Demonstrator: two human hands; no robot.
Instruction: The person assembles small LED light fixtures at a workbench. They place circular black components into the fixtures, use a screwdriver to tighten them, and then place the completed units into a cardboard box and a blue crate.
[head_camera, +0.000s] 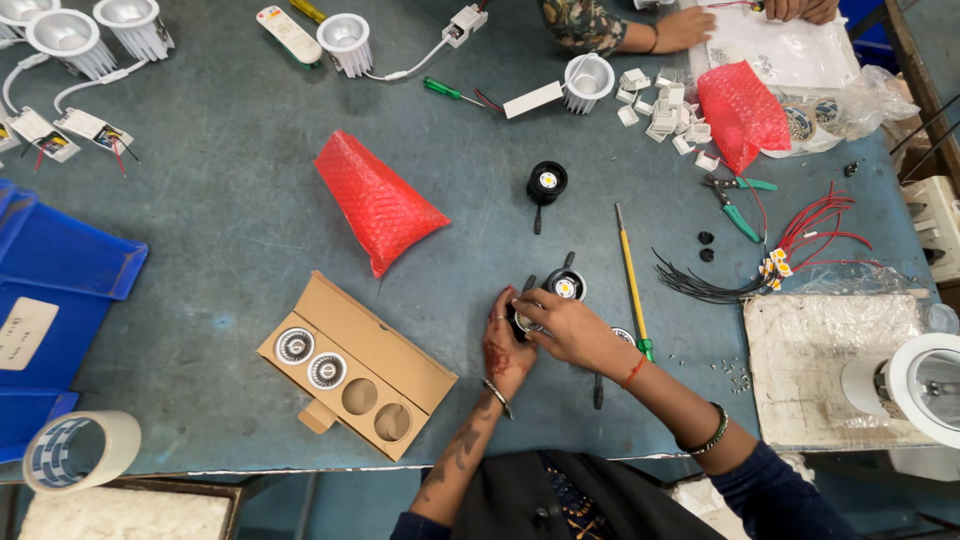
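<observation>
Both hands met over one small black spotlight (520, 322) near the middle of the grey table (230, 230). The left hand (503, 345) cupped it from below and behind, fingers curled round the housing; the right hand (565, 325) lay over the top, fingertips pinching down on its rim. The fitting itself was mostly hidden between the two palms, so I could not tell what exactly was being pressed or turned.

As for progress, I judged it well short of halfway. The cardboard tray (355, 365) to the left had four round holes: two already held finished lamps (311, 358), and two sat open. Just beyond the hands stood another black spotlight (566, 286) with its pale LED showing, and a third black spotlight (546, 181) waited farther up the table, both outside the tray. So two were packed, one was in hand and at least two were loose.

A yellow-handled screwdriver (630, 280) lay just right of the hands, untouched. A red bubble-wrap pouch (375, 200) rested well apart to the upper left, and a bundle of red and black wires (770, 262) lay off to the right. At the far edge, another person's hand (685, 28) worked over a white sheet, separate from this job.
</observation>
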